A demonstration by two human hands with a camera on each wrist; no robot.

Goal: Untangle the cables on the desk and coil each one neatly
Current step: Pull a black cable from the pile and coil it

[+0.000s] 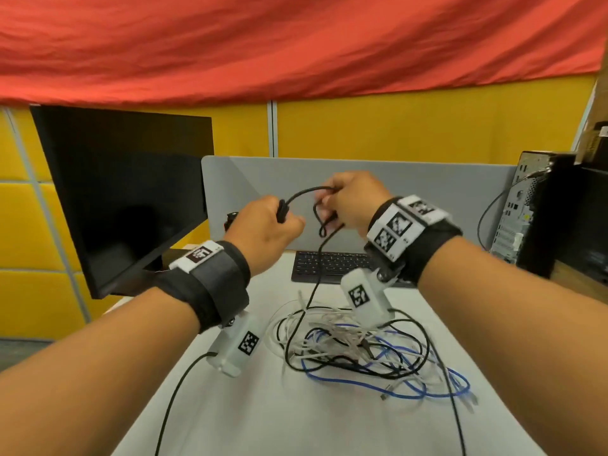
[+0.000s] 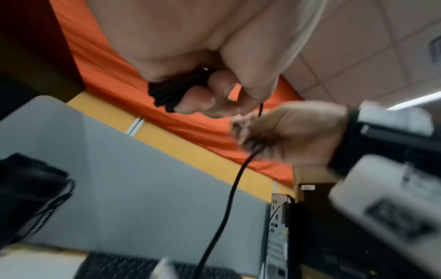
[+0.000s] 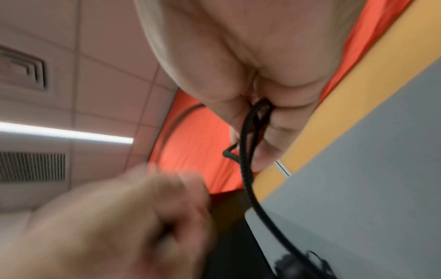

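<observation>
My left hand (image 1: 263, 225) grips wound turns of the black cable (image 1: 304, 193); my right hand (image 1: 353, 199) pinches, probably, its loop; I should feed slack evenly.

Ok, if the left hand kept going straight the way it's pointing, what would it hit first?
Probably the right hand, across the black cable stretched between them; the left hand points toward it, though depth is unclear.

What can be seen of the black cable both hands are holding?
The black cable is thin and round, with a braided-looking sheath in the wrist views. The left hand grips several gathered turns; a short arc spans to the right hand, whose fingers pinch a small loop. From there it hangs down into the tangled pile on the desk.
</observation>
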